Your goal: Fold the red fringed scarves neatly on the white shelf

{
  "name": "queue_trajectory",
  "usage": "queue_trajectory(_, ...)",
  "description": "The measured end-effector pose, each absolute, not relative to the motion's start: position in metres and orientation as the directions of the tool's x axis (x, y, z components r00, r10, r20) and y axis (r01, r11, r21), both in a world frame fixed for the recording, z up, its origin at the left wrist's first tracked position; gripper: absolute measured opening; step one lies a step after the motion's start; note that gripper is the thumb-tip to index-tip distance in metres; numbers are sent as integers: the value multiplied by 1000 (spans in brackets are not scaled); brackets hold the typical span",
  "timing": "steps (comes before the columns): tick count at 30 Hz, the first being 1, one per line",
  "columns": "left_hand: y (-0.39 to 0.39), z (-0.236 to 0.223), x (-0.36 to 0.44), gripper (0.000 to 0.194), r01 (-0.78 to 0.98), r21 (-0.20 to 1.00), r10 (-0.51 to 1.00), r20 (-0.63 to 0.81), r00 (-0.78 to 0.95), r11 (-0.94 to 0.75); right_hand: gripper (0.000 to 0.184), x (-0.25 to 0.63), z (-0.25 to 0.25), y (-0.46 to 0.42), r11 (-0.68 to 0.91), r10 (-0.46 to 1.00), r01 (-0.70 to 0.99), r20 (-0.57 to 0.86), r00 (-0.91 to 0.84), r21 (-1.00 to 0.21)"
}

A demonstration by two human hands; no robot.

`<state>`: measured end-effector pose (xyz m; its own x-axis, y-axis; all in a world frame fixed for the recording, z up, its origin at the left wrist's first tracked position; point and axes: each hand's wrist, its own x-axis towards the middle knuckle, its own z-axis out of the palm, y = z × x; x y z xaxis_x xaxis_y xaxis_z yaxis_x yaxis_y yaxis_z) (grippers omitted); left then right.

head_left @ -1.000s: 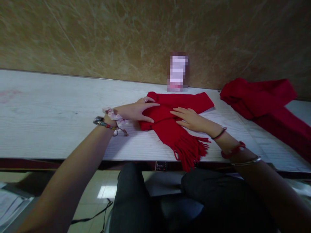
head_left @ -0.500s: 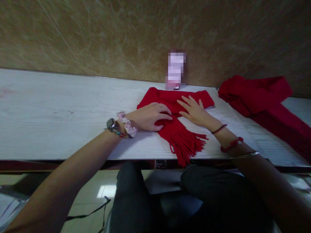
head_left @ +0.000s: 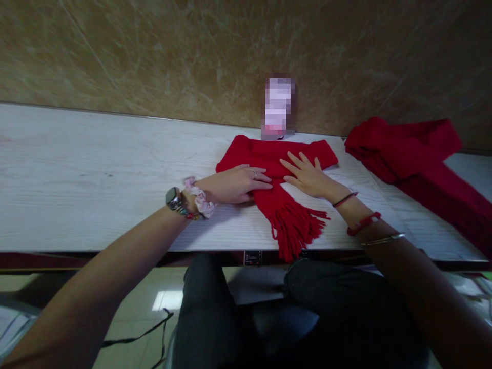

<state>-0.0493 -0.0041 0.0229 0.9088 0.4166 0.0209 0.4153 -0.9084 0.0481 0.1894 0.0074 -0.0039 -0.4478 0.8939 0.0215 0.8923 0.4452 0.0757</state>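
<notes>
A folded red scarf [head_left: 265,154] lies on the pale wooden table [head_left: 96,174], its fringe [head_left: 294,230] reaching the front edge. My left hand [head_left: 234,183] rests flat on the scarf's left part, fingers stretched out to the right. My right hand [head_left: 305,174] lies flat on the scarf's right part, fingers spread and pointing left and away. Both hands press on the cloth and hold nothing.
A second red scarf [head_left: 415,159] lies in a loose heap at the right of the table. A small blurred upright object [head_left: 277,107] stands against the marbled brown wall behind the folded scarf. My dark-trousered legs [head_left: 269,318] are under the table edge.
My left hand slid from the scarf's left edge onto its middle. My right hand moved up and away across the cloth. The scarf lies flatter and more compact than a second ago.
</notes>
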Motion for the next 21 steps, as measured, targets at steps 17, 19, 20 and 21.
queue_trajectory(17,-1,45,-73,42,257,500,255,-74,964,-827,51,194,-9,13,478,875,878,91,-476,-11)
queue_trajectory(19,5,48,-82,40,276,564,358,38,933,-779,49,192,-9,8,480,869,877,143,-473,-20)
queue_trajectory(20,9,48,-87,39,306,584,449,115,886,-752,48,190,-8,5,492,859,870,173,-481,-22)
queue_trajectory(21,14,47,-91,37,345,595,549,199,812,-726,45,187,-7,0,515,842,857,202,-500,-28)
